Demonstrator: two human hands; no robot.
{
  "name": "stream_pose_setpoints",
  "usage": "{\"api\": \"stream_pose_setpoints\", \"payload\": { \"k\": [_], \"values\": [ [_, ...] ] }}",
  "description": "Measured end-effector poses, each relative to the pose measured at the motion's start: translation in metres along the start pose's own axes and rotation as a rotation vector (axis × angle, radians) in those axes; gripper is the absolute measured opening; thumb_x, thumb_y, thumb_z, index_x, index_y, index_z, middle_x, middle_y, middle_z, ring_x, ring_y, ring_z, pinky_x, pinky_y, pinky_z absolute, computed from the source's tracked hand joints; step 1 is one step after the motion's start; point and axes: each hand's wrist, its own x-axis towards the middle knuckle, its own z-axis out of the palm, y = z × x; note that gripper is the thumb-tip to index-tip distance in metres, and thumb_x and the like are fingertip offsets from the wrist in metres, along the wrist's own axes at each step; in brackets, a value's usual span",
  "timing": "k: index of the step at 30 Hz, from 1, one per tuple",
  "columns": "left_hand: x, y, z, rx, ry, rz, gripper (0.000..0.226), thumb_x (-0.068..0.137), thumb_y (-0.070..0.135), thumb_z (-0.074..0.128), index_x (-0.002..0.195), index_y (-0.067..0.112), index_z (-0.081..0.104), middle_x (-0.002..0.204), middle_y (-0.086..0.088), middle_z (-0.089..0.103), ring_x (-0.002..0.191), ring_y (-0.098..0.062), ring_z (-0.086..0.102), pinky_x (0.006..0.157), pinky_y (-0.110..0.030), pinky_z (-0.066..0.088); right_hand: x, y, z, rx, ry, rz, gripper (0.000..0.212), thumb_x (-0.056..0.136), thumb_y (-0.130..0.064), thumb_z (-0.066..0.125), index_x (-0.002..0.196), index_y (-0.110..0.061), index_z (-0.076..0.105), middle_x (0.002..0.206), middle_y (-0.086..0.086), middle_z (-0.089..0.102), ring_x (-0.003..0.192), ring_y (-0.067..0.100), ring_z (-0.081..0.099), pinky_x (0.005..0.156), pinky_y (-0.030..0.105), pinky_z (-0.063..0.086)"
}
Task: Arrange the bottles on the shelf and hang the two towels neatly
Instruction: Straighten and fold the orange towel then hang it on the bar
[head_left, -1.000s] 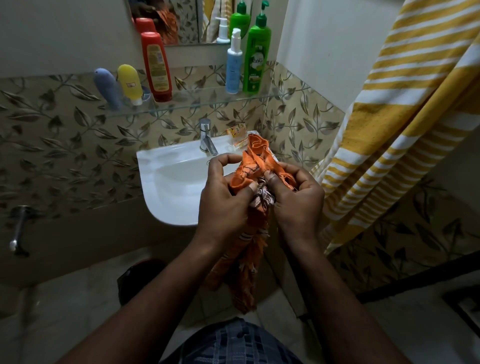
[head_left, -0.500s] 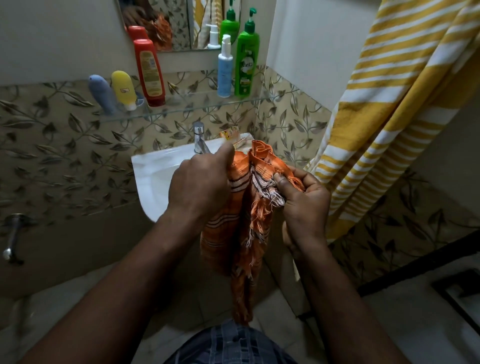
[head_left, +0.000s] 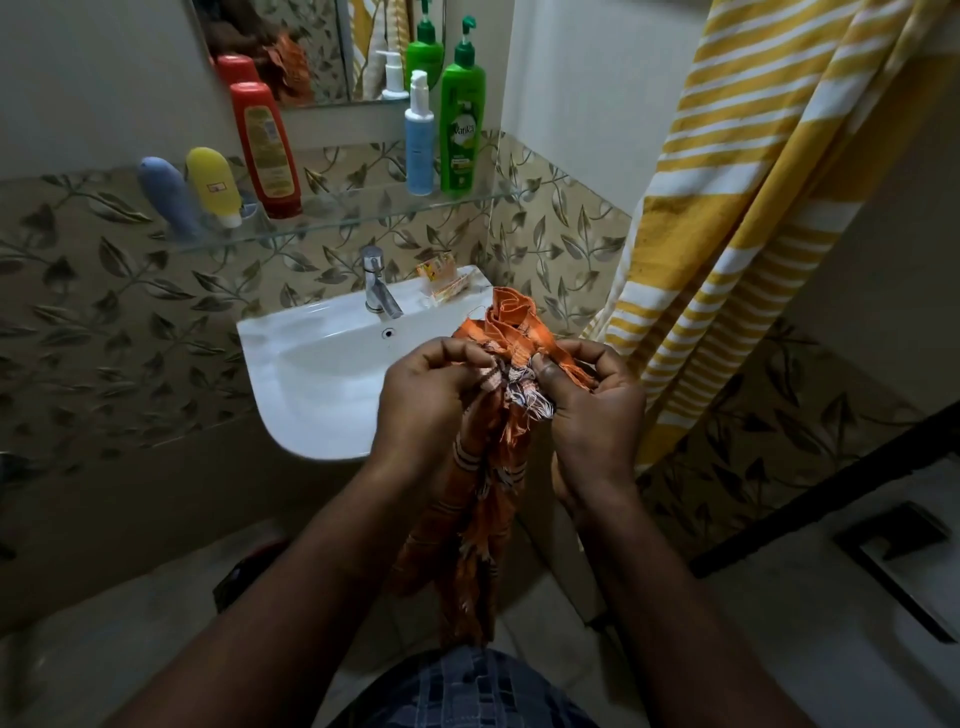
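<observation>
An orange striped towel (head_left: 488, 519) with a frayed fringe hangs bunched in front of me. My left hand (head_left: 431, 405) and my right hand (head_left: 592, 415) both pinch its top edge, close together, over the sink's right front. A yellow and white striped towel (head_left: 737, 208) hangs at the right. On the glass shelf (head_left: 353, 218) stand a blue-grey tube (head_left: 169, 197), a yellow tube (head_left: 213, 184), a red bottle (head_left: 265, 150), a light blue pump bottle (head_left: 418, 140) and a green pump bottle (head_left: 462, 124).
A white sink (head_left: 322, 384) with a chrome tap (head_left: 376, 283) is below the shelf. A small orange packet (head_left: 441, 280) lies on the sink's back rim. A mirror (head_left: 322, 47) hangs above. Leaf-patterned tiles cover the walls, and a dark ledge (head_left: 810, 493) runs at the right.
My left hand has come back to the towel's top edge beside my right hand, bunching the fringe together after spreading it apart. The view has tilted slightly.
</observation>
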Motion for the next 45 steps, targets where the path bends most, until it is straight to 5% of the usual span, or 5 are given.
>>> {"api": "stream_pose_setpoints", "payload": {
  "k": [7,11,20,39,45],
  "values": [
    [-0.027,-0.024,0.023,0.147,0.140,0.071,0.017,0.094,0.005,0.073,0.091,0.019,0.082,0.089,0.014,0.079,0.084,0.003,0.073,0.082,-0.025,0.061,-0.002,0.004,0.000,-0.039,0.019,-0.042,0.025,0.084,0.001,0.081,0.086,-0.023,0.074,0.091,0.006,0.078,0.088,0.022,0.075,0.085,0.048,0.063],
    [-0.019,-0.030,0.018,0.144,0.210,0.072,0.023,0.097,0.004,0.067,0.095,0.021,0.083,0.093,0.012,0.080,0.089,0.002,0.074,0.090,-0.030,0.062,-0.004,0.004,0.001,-0.032,0.027,-0.048,0.021,0.080,-0.008,0.083,0.084,-0.028,0.076,0.092,0.007,0.079,0.092,0.029,0.076,0.086,0.052,0.063],
    [-0.003,-0.025,0.011,0.862,0.146,0.619,0.027,0.096,0.040,0.073,0.114,0.022,0.079,0.104,0.002,0.077,0.093,-0.012,0.070,0.081,-0.038,0.061,-0.005,-0.006,-0.003,-0.029,0.010,-0.020,0.020,0.087,0.001,0.080,0.093,-0.017,0.074,0.092,0.005,0.078,0.089,0.021,0.078,0.076,0.033,0.062],
    [0.014,-0.016,0.015,0.808,0.158,0.664,0.040,0.104,0.022,0.056,0.065,0.016,0.063,0.057,0.005,0.054,0.049,-0.008,0.047,0.049,-0.028,0.033,0.000,-0.015,-0.009,0.114,0.026,0.080,0.028,0.091,0.010,0.069,0.099,-0.015,0.078,0.092,0.008,0.081,0.089,0.022,0.079,0.076,0.032,0.063],
    [0.011,-0.016,0.005,0.802,0.331,0.732,0.025,0.103,0.023,0.060,0.089,0.013,0.077,0.077,-0.002,0.069,0.064,-0.014,0.061,0.057,-0.033,0.052,0.004,-0.010,-0.008,-0.120,0.118,-0.022,0.023,0.091,-0.005,0.074,0.098,-0.025,0.080,0.095,-0.001,0.082,0.090,0.015,0.079,0.081,0.039,0.065]
  ]
}}
